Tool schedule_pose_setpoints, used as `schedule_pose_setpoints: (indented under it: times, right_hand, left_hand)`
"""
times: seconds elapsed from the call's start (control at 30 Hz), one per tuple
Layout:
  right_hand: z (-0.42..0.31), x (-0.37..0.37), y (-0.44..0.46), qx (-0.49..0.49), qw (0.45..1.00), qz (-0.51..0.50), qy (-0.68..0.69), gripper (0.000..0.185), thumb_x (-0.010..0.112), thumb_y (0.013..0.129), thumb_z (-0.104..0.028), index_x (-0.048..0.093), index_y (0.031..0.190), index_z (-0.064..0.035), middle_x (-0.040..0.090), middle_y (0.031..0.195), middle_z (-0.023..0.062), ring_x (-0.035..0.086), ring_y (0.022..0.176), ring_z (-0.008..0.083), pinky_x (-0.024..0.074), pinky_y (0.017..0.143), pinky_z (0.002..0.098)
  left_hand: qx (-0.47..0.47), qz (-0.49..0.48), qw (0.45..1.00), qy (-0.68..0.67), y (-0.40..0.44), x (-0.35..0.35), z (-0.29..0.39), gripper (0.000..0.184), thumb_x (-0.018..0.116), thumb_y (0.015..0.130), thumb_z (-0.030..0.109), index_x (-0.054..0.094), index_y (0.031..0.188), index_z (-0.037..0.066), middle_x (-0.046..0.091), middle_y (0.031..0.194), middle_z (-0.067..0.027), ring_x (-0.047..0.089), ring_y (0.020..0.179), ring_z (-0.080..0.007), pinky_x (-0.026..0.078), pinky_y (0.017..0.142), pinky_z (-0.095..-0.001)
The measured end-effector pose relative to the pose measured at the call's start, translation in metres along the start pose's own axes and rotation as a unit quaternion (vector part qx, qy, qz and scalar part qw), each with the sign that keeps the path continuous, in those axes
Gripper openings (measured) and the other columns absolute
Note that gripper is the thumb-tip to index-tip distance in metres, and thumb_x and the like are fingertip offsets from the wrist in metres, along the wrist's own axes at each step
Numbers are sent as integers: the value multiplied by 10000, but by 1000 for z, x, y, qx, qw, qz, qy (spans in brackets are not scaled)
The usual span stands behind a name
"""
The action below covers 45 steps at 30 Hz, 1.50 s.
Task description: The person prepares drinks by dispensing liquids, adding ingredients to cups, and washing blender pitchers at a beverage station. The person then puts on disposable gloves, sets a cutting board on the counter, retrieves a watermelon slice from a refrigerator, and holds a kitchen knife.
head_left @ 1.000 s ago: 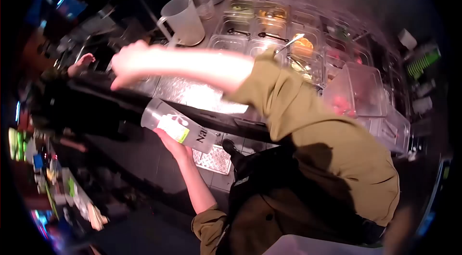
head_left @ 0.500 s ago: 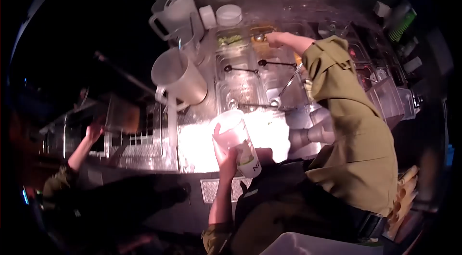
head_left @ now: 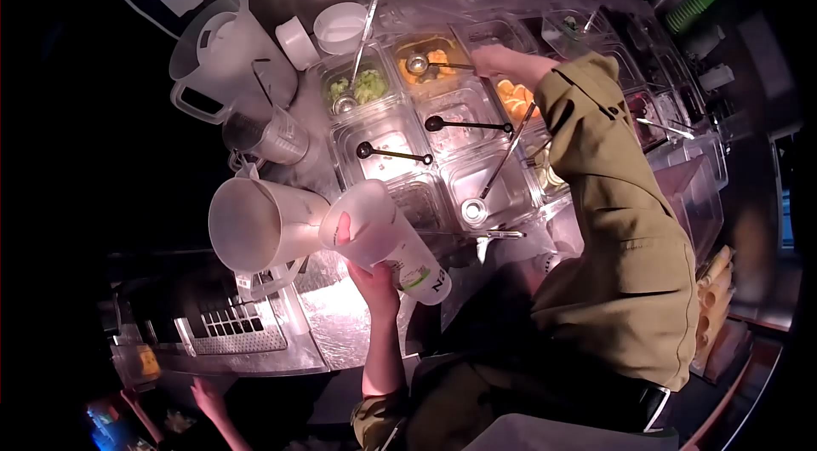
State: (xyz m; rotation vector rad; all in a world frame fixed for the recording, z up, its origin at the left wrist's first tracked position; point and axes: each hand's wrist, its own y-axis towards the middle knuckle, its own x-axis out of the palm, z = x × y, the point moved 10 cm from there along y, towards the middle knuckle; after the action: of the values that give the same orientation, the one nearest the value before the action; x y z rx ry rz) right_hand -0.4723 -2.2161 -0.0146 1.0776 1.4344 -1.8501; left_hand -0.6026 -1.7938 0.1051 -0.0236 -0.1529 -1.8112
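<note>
My left hand (head_left: 373,279) is wrapped round a tall translucent plastic cup (head_left: 393,245) with a label and dark print, tilted over the front of the counter. My right hand (head_left: 492,61) is closed on the handle of a ladle (head_left: 418,65), whose round bowl rests over a container of orange fruit pieces (head_left: 442,68). Left of it, a container holds green fruit pieces (head_left: 368,87) and another ladle. Below are clear containers with black spoons (head_left: 396,153) lying across them. Orange slices (head_left: 516,98) sit just under my right wrist.
White pitchers (head_left: 245,225) and a clear measuring jug (head_left: 271,134) stand left of the containers. A round white tub (head_left: 341,27) is behind. Another person's hands (head_left: 207,396) show at the lower left. Green stacked items (head_left: 695,4) are at the upper right.
My right hand swung from the far left to the ladle over the orange fruit. My left hand with the cup rose over the counter, and the view shifted.
</note>
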Motion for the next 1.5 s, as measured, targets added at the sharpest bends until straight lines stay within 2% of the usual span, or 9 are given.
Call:
schedule_pose_setpoints:
  times: [0.2, 0.57, 0.67, 0.8, 0.87, 0.97, 1.2, 1.4, 1.5]
  right_hand:
    - [-25, -80, -18, -3, 984, 158, 78, 262, 608, 673, -186, 630, 879, -25, 610, 896, 189, 591, 858, 318, 478, 704, 408]
    - [-129, -107, 3, 67, 984, 93, -136, 203, 625, 667, -131, 659, 860, -80, 645, 864, 75, 627, 787, 229, 486, 525, 394]
    - [-133, -95, 7, 36, 955, 242, -166, 129, 570, 680, -133, 665, 762, -103, 633, 700, 41, 624, 641, 203, 460, 460, 334]
    - [-149, -62, -43, -221, 901, 221, -300, 98, 557, 663, -131, 634, 657, -71, 630, 691, 84, 619, 637, 204, 466, 496, 326]
    - [-127, -42, -58, -357, 815, 241, -388, 112, 543, 652, -142, 602, 598, -64, 594, 586, 60, 602, 583, 210, 446, 474, 330]
    - [-106, -53, -91, -418, 782, 263, -381, 132, 524, 643, -140, 574, 542, -72, 567, 544, 69, 593, 563, 218, 444, 488, 321]
    - [-34, -108, -38, -146, 966, 199, -73, 254, 504, 712, -263, 623, 706, -39, 608, 723, 158, 585, 709, 334, 470, 620, 413]
    - [46, -49, -28, -50, 954, 164, 245, 333, 563, 732, -302, 613, 682, 23, 576, 569, 128, 583, 559, 209, 450, 567, 333]
    - [61, -45, -51, -1, 950, 193, 245, 308, 604, 713, -312, 620, 679, -6, 588, 601, 118, 587, 578, 234, 451, 563, 338]
  left_hand:
    - [-48, -35, 998, -36, 13, 21, -11, 909, 623, 674, 530, 212, 1304, 20, 471, 1124, -147, 480, 991, -216, 384, 852, -332]
    - [-37, 15, 999, 13, 13, 9, -2, 805, 628, 660, 299, 233, 1299, 8, 458, 1114, -136, 463, 1004, -223, 374, 863, -325]
    - [-47, 13, 998, -37, 13, 13, -23, 798, 619, 666, 291, 227, 1297, -3, 449, 1115, -132, 454, 1012, -222, 371, 866, -323]
    - [-40, -43, 997, -47, 21, 29, -16, 770, 598, 665, 238, 226, 1296, -2, 425, 1130, -133, 441, 1025, -222, 368, 869, -327]
    - [-52, -51, 997, -30, 28, 26, -14, 747, 582, 665, 188, 228, 1297, 6, 417, 1134, -132, 438, 1026, -222, 368, 870, -330]
    - [-37, 0, 999, 11, 45, 12, -9, 731, 587, 672, 142, 230, 1299, 25, 433, 1117, -128, 446, 1011, -226, 372, 865, -330]
    - [63, 14, 993, 99, 99, 40, 20, 755, 656, 704, 229, 242, 1287, -13, 402, 1185, -142, 393, 1099, -238, 302, 932, -332]
    - [82, 69, 987, 121, 149, 43, 3, 884, 723, 634, 290, 217, 1310, 30, 346, 1226, -223, 366, 1129, -320, 293, 945, -400]
    - [94, 78, 982, 144, 161, 50, 1, 897, 733, 629, 313, 219, 1314, 47, 367, 1198, -230, 376, 1109, -330, 296, 939, -407]
